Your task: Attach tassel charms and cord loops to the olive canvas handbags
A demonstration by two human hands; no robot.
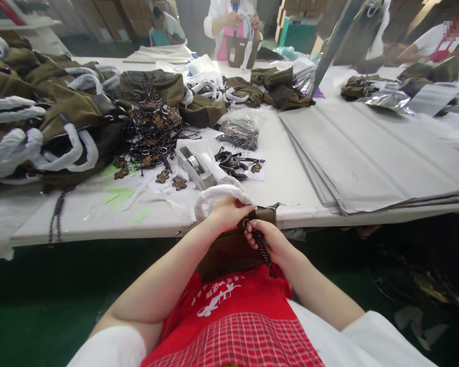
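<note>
An olive handbag (225, 252) leans against the table's front edge, its handle (224, 192) wrapped in white. My left hand (229, 211) is closed on the bag's top edge near the foot of that handle. Close beside it, my right hand (265, 237) pinches a dark braided cord charm (263, 244) at its metal ring. The ring is against the bag's top by the handle; whether it is fastened there I cannot tell. The cord's lower end hangs down over the red apron.
Olive bags (69, 102) with wrapped handles are heaped on the left. Nearby lie a pile of braided charms (153, 127), a tape dispenser (196, 164) and black rings (231, 163). Grey sheets (378, 153) are stacked at the right. Across the table a person holds a bag (243, 51).
</note>
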